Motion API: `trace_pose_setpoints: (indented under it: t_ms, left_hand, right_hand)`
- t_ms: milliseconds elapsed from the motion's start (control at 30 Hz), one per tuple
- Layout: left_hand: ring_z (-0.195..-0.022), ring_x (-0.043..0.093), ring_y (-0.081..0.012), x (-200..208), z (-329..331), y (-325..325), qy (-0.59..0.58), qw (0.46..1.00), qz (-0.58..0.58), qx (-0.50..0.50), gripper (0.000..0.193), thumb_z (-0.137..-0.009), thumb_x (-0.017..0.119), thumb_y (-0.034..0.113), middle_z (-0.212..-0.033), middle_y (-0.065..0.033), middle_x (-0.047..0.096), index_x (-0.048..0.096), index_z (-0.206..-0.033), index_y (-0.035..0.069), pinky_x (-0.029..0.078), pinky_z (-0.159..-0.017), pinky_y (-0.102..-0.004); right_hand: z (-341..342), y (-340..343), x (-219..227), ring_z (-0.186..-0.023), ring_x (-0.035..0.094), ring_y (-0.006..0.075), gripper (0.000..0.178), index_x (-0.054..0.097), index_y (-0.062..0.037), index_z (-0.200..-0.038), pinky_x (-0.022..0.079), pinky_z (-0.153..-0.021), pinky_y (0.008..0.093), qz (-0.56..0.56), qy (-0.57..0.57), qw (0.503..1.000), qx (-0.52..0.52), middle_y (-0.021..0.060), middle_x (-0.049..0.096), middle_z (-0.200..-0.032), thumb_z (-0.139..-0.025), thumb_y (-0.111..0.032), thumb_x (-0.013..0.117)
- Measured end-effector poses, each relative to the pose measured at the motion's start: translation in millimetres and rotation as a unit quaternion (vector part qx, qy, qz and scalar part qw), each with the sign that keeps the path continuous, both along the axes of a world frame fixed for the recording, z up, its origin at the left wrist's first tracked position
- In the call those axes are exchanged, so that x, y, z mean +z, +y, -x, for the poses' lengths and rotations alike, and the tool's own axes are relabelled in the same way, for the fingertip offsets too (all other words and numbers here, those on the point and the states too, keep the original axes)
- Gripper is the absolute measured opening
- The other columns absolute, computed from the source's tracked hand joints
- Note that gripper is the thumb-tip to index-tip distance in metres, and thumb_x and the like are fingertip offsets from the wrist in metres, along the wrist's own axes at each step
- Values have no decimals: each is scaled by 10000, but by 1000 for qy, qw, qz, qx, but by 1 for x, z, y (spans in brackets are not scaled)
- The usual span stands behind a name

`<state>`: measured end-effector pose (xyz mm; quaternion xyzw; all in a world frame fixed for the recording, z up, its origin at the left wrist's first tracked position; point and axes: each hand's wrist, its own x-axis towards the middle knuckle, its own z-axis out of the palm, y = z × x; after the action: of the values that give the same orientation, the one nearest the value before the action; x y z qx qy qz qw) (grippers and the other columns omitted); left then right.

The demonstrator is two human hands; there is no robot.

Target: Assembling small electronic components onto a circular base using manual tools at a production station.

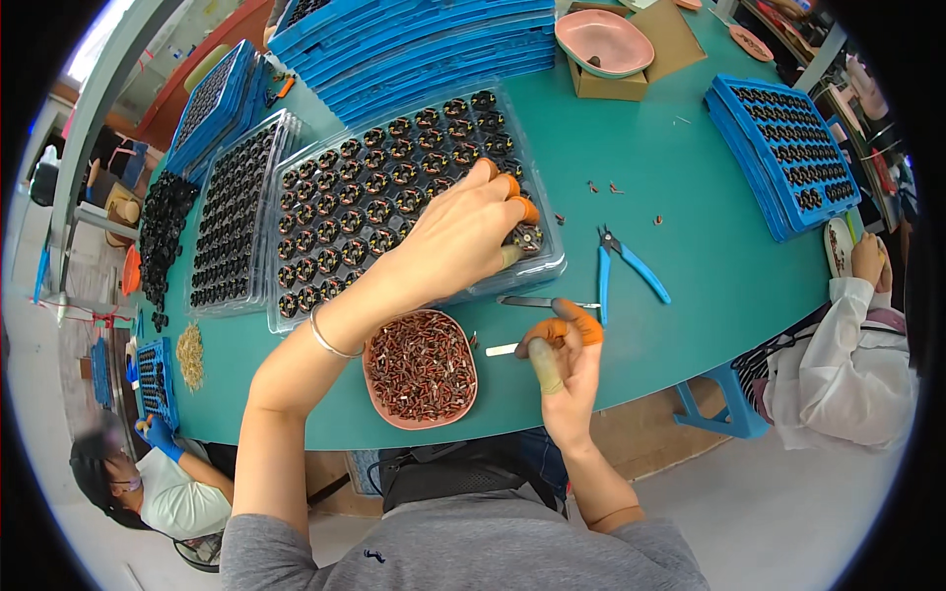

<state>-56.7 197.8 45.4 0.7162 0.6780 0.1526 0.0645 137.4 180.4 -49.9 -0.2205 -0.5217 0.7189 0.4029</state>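
My left hand (463,231), with orange finger cots and a yellowish one on the thumb, reaches over a clear plastic tray (549,268) filled with round black parts with coloured wires. At the tray's near right corner its thumb and fingers close around one round black part (529,237). Nearer to me, my right hand (567,366), with similar cots, pinches a thin white flat stick (502,350) pointing left. Beneath my left forearm stands a pink bowl (369,384) heaped with small red-brown parts with metal ends. A slim grey metal tool (527,301) lies behind my right hand.
Blue-handled pliers (631,266) lie right of the tray. A tall stack of blue trays (424,59) stands behind, and filled blue trays (778,163) sit far right. Left are another clear tray (236,212) and loose black parts (166,227). Co-workers sit at both sides.
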Motion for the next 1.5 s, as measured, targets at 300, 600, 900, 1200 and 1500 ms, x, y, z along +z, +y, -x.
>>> trace_pose_setpoints:
  t_ms: [300, 600, 900, 1200, 1500]
  left_hand:
    - [-900, 518, -335, -8, 4, 7, -23, 995, -73, 66, 230, -691, 707, 100, -873, -162, 584, 630, -876, -13, 470, -787, -412]
    - [-871, 517, -265, -30, -3, 6, 197, 962, -131, 134, 123, -653, 608, 99, -791, -127, 594, 653, -714, 1, 456, -751, -337]
    - [-893, 574, -285, -2, -2, -55, -352, 908, -159, 163, 295, -738, 699, 129, -909, -139, 595, 527, -946, 11, 474, -788, -356]
    - [-933, 587, -114, -11, -14, -175, -495, 827, -156, 215, 250, -921, 499, 1, -1064, -86, 619, 571, -1160, 0, 478, -830, -273]
    - [-895, 573, -103, -39, -50, -210, -510, 778, -151, 334, 171, -899, 587, 74, -960, -38, 640, 623, -1058, 21, 457, -802, -248]
  right_hand:
    - [1, -4, 6, -801, 545, 148, 369, 450, -33, -1222, 443, -777, 286, -92, -76, 990, 72, 86, 578, -913, -892, -81, 607]
    - [25, -28, 24, -1040, 465, 231, 323, 616, -99, -1049, 289, -899, 441, -595, -277, 742, 133, 51, 523, -1050, -756, -211, 694]
    - [34, -36, 27, -980, 493, 247, 205, 635, -100, -878, 291, -885, 439, -622, -283, 719, 131, 40, 555, -971, -698, -133, 726]
    - [46, -34, 31, -932, 505, 226, 184, 641, -120, -937, 300, -861, 404, -566, -272, 760, 164, 29, 548, -981, -762, -140, 694]
    - [41, -38, 39, -941, 553, 147, 140, 667, 1, -979, 405, -905, 312, 83, -128, 957, 246, 86, 667, -973, -845, -12, 628]
